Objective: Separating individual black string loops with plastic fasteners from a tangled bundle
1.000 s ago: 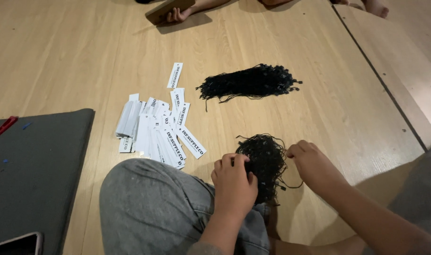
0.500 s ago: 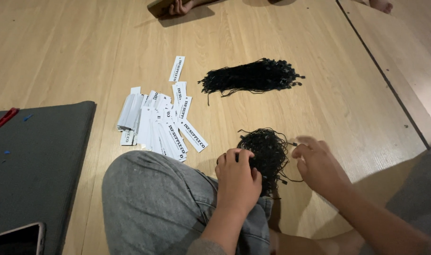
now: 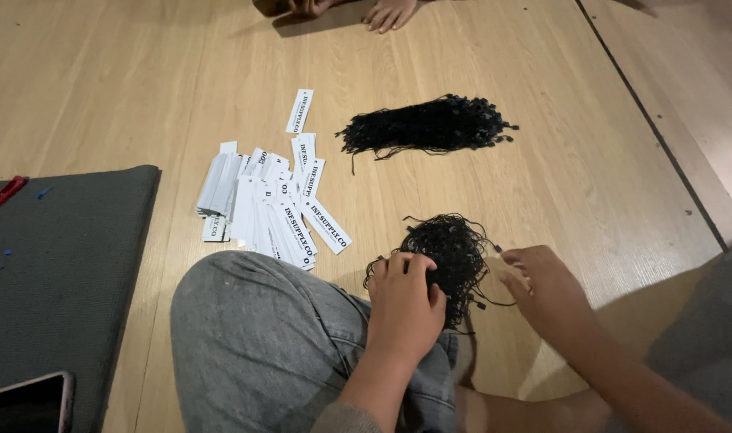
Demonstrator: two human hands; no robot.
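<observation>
On the wooden floor in front of my bent knee lies a tangled clump of black strings (image 3: 450,252). My left hand (image 3: 406,305) rests on the clump's near left side, its fingers curled into the strings. My right hand (image 3: 546,293) is at the clump's right edge, fingertips pinching a thin strand that sticks out. A second, longer bundle of black strings (image 3: 430,127) lies farther away. A loose pile of white paper tags (image 3: 265,204) is spread to the left of the clump.
A dark grey mat (image 3: 57,273) covers the floor at left, with a phone (image 3: 25,401) at its near corner and a red tool (image 3: 3,195) at its far edge. Another person's hand (image 3: 390,12) rests on the floor at the top. My grey-trousered knee (image 3: 261,337) fills the foreground.
My right hand has shifted slightly right and away from the clump, drawing a strand out. My left hand stays on the clump. The view has tilted a little.
</observation>
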